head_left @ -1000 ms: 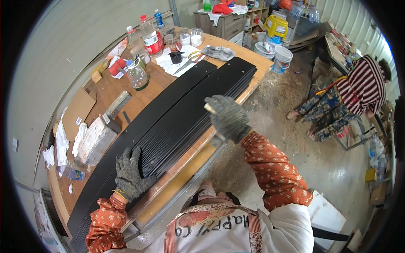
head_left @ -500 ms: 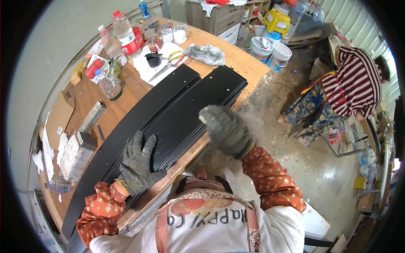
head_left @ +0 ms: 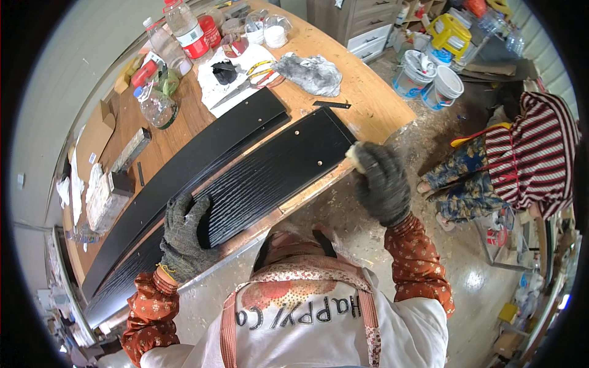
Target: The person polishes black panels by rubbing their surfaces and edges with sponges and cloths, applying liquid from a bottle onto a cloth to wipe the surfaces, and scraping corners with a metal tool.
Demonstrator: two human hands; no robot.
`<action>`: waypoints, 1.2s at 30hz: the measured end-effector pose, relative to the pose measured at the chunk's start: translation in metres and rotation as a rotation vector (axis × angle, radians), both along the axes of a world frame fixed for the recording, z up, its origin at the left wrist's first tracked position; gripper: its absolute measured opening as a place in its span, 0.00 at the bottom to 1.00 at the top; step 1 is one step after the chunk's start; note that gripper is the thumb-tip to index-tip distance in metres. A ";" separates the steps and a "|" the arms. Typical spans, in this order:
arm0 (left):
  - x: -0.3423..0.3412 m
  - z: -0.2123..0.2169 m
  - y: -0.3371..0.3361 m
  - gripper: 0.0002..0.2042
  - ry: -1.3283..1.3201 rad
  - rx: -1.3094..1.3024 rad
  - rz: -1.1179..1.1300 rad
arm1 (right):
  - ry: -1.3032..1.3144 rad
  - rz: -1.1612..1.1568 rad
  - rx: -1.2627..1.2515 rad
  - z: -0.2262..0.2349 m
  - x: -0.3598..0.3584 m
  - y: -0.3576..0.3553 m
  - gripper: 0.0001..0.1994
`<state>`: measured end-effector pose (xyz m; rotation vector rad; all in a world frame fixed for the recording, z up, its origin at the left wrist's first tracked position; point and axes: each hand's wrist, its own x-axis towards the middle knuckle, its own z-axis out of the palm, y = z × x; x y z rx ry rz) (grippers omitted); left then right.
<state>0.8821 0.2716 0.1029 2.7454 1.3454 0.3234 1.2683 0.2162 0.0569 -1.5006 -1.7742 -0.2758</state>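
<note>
Two long black panels lie side by side on the wooden table. The near panel [head_left: 264, 175] has a grooved, wood-grain surface with small holes near its far right end. The other panel [head_left: 202, 150] runs beyond it, with a gap between them. My gloved left hand [head_left: 184, 236] rests on the near panel with fingers spread and thumb toward its near edge. My gloved right hand [head_left: 383, 184] is closed round a small pale pad [head_left: 354, 158] at that panel's right end corner. How hard the pad touches the panel is unclear.
Scissors [head_left: 236, 92] lie on white paper beside a crumpled grey cloth [head_left: 310, 73]. A short black strip [head_left: 331, 105] sits past the panel's end. Plastic bottles [head_left: 187, 30] line the table's back. Buckets [head_left: 442, 86] stand on the floor; a person in stripes [head_left: 540, 153] bends at right.
My right hand has moved right to the near panel's end corner. The near panel now sits apart from the far one, and the black strip shows beyond it. The whole view has shifted.
</note>
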 end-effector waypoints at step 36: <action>0.088 0.002 0.026 0.46 0.033 -0.077 0.076 | -0.138 0.384 -0.251 0.012 0.086 0.230 0.20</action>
